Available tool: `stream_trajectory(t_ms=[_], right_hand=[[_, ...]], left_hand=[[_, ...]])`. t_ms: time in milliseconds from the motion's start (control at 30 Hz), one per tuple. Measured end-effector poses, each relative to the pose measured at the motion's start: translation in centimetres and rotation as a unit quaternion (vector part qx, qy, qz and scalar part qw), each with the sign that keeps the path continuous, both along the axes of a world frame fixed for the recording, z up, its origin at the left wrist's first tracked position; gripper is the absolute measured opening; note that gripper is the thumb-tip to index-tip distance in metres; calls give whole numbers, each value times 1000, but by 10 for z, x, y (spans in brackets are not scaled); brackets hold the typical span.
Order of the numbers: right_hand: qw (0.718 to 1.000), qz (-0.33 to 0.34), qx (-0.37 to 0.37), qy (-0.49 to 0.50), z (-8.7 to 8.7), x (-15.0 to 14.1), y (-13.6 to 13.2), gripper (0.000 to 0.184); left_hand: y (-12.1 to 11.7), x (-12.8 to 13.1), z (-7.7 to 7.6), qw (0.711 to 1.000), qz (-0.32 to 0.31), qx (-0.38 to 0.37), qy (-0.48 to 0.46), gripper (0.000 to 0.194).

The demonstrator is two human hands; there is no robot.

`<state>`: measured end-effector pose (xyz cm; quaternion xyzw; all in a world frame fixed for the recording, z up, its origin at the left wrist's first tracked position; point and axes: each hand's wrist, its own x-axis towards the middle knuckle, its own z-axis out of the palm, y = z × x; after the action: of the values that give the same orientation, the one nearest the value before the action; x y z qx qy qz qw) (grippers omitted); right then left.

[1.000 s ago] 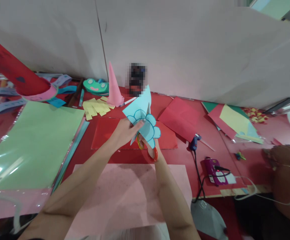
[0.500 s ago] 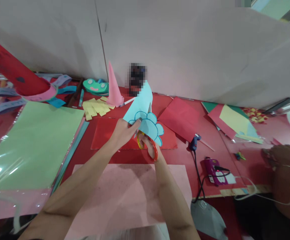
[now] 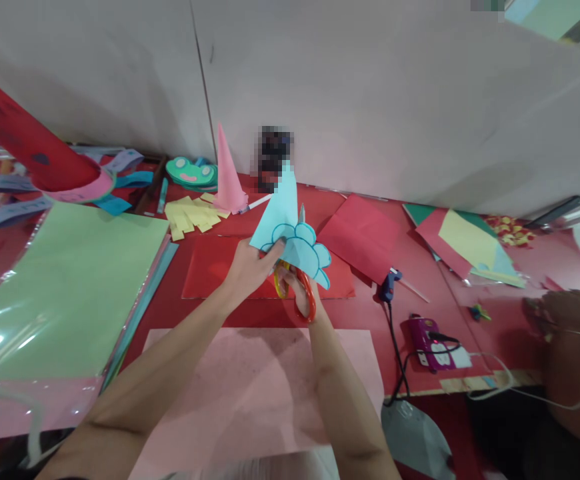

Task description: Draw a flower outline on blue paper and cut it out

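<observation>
My left hand [image 3: 251, 265] pinches a light blue paper sheet [image 3: 283, 210] that carries a scalloped flower outline drawn in darker blue. My right hand [image 3: 300, 293] is closed in the red and yellow handles of a pair of scissors [image 3: 304, 293], whose blade tip pokes up through the paper near its middle. Both hands hover above a red sheet [image 3: 210, 267] on the red table. A pink sheet [image 3: 250, 393] lies under my forearms.
A large green sheet in plastic [image 3: 65, 287] lies left. A pink cone [image 3: 227, 170], yellow strips [image 3: 190, 215] and a green frog mask [image 3: 190, 172] sit by the wall. A blue glue gun [image 3: 387, 285], a purple device [image 3: 433, 340] and another person's hand [image 3: 565, 320] are at the right.
The blue paper has turned in my left hand so its pointed corner stands more upright. The scissors have worked further along the flower outline. My hands stayed in about the same spot.
</observation>
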<state>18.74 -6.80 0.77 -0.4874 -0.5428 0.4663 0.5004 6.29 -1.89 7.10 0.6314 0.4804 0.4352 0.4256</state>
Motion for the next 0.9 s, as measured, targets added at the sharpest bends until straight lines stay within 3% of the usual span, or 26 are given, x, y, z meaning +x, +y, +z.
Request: stream_trajectory(t_ms=[167,400,900], right_hand=[[1000,0,3,23,4,-2,0,35],[999,-19,6,50,1,-3,-1,34],[1000,-18,-20,8,6,-1,-3,38]], left_hand=[[-1,2,-2,999,6,33,-21,25],[-2,4,-3,999,8,5,-32,25],[0,0,-6,1000,4,16,13,28]])
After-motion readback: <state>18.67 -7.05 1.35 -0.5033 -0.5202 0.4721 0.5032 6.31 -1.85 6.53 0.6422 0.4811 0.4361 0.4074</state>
